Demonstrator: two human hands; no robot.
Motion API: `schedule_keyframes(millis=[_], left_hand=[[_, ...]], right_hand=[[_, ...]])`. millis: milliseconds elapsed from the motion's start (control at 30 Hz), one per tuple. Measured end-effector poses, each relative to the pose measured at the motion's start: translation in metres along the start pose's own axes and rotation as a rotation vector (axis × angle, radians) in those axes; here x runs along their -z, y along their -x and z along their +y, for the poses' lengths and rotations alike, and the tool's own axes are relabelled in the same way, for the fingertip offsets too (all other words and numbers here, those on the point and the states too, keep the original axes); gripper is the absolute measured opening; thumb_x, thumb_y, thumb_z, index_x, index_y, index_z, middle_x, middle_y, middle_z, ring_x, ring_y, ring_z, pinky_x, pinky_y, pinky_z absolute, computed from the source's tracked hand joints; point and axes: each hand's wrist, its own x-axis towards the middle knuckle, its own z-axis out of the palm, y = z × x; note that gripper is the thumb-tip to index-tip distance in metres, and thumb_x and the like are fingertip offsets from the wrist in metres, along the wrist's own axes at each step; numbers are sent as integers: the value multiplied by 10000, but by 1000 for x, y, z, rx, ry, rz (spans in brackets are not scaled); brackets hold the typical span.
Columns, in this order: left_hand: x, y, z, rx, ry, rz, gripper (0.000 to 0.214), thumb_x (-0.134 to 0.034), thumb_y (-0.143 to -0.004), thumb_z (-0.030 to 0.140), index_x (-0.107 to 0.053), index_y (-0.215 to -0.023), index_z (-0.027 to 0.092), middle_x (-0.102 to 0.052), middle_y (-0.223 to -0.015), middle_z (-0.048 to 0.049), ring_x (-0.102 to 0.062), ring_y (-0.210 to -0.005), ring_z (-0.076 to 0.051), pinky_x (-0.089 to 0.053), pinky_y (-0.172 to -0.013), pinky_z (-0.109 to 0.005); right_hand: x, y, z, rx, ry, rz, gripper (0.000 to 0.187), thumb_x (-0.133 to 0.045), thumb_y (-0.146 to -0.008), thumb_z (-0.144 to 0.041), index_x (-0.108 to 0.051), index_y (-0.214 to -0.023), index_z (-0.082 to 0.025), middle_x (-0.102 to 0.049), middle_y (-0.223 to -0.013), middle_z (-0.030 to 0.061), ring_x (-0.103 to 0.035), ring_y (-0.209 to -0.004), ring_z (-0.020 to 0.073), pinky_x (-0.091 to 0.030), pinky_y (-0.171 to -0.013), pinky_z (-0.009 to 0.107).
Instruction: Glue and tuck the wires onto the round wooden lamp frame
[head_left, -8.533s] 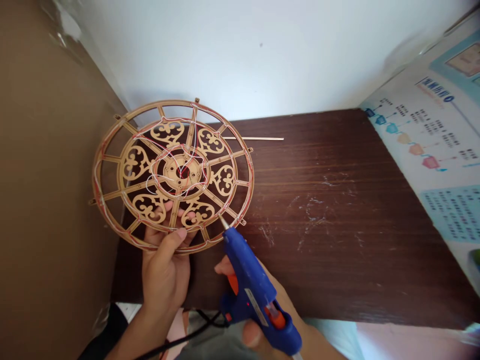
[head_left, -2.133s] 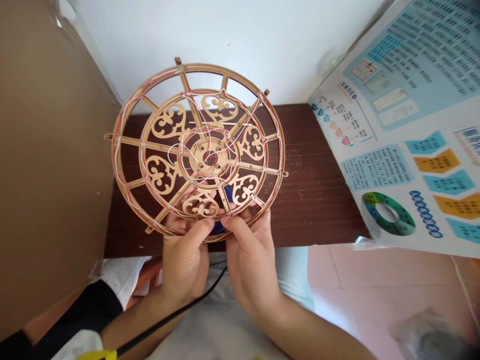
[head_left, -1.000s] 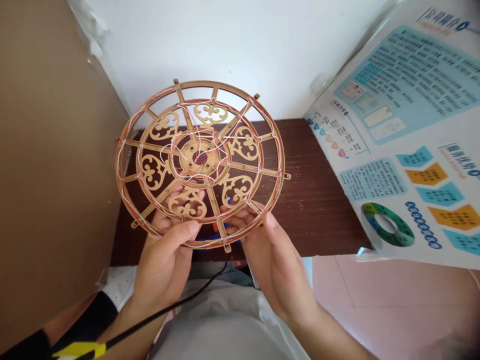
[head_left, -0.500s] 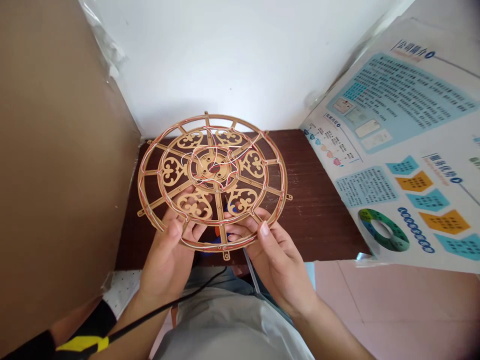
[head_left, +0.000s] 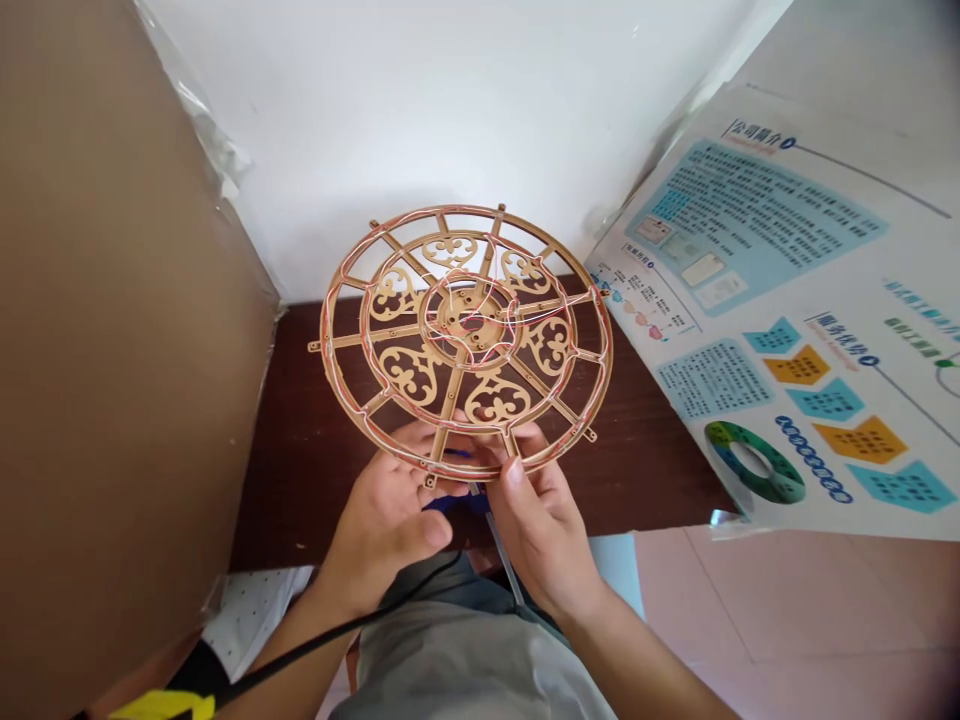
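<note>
A round tan wheel-shaped frame [head_left: 491, 331] is held tilted above the dark tabletop. It has spokes, scrollwork cutouts and small tabs round its rim. Thin red and white wires [head_left: 384, 378] run along its rings and loop loosely across the hub. My right hand [head_left: 541, 525] grips the near rim, thumb on top and fingers underneath. My left hand [head_left: 390, 520] is at the near left edge, its fingers partly under the frame and its thumb stretched out clear of the rim. Something blue [head_left: 450, 500] shows beneath the frame between my hands, mostly hidden.
The dark brown tabletop [head_left: 637, 440] lies below. A brown panel [head_left: 112, 350] stands at left, a white wall [head_left: 420, 120] behind, and a printed poster board [head_left: 787, 330] at right. A black cable [head_left: 322, 635] crosses my left forearm. A pale narrow strip [head_left: 504, 555] hangs near my lap.
The wheel-shaped frame has turned and shifted right in view. My left thumb has come off the rim and that hand has moved toward my right hand, which keeps its grip.
</note>
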Motion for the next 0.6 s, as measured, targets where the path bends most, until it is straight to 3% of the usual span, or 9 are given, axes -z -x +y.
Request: schedule_keyframes(millis=[100, 200, 400, 600], left_hand=[[-11, -8, -2, -2, 6, -15, 784, -983, -788, 368, -628, -1483, 297, -768, -1310, -129, -729, -1250, -325, -576, -1111, -481], [-13, -10, -11, -30, 19, 77, 809, -962, -819, 363, -587, -1534, 322, -780, -1304, -111, -744, -1224, -306, -595, -1087, -467], [-7, -12, -18, -93, -12, 257, 728, -954, -818, 451, -663, -1471, 312, -791, -1314, -95, -746, -1249, -297, -586, -1119, -430], [-10, -16, -17, -136, -12, 379, 640, -931, -840, 465, -709, -1412, 280, -818, -1237, -109, -782, -1182, -308, -623, -1081, -463]], right_hand=[[1, 1, 2, -24, 78, -16, 360, -768, -980, -592, -678, -1235, -355, -783, -1287, 50, -680, -1326, 297, -538, -1168, 534], [4, 1, 4, 1, 177, -56, 377, -798, -968, -569, -701, -1247, -336, -776, -1283, 57, -693, -1296, 293, -525, -1187, 505], [16, -3, -1, -35, 378, -178, 357, -761, -1012, -519, -736, -1309, -322, -775, -1255, 54, -688, -1294, 290, -473, -1241, 516], [16, -9, -8, -45, 446, -316, 417, -718, -1048, -471, -649, -1432, -323, -700, -1446, 61, -596, -1436, 281, -414, -1293, 520]])
